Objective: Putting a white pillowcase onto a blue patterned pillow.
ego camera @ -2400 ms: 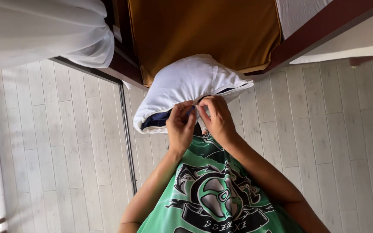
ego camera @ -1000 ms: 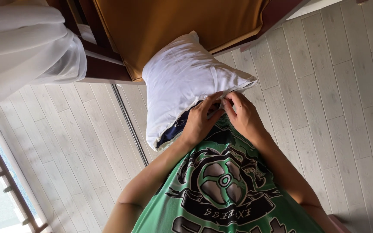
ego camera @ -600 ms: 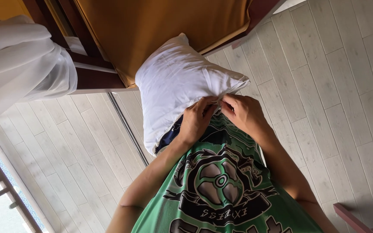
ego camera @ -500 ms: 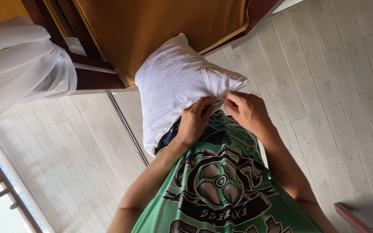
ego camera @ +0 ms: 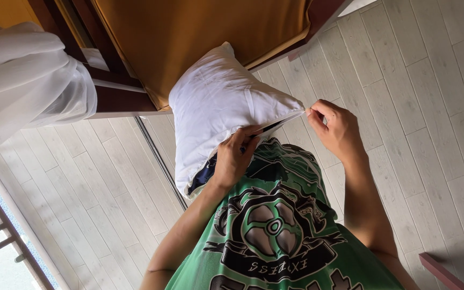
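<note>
A white pillow in a white cover is pressed against my chest, with a dark blue inner edge showing at its lower left. My left hand grips the cover's lower edge near the middle. My right hand pinches the cover's right corner, where the opening's seam ends. I wear a green printed shirt just below the pillow.
A bed with an orange-brown sheet and dark wooden frame lies ahead. A white sheer curtain hangs at the left by a window rail. Pale plank flooring surrounds me. A dark red furniture edge shows at the bottom right.
My right hand has slid right along the pillow cover's edge to its corner, away from my left hand. The opening now looks closed along that stretch. The view has tilted slightly.
</note>
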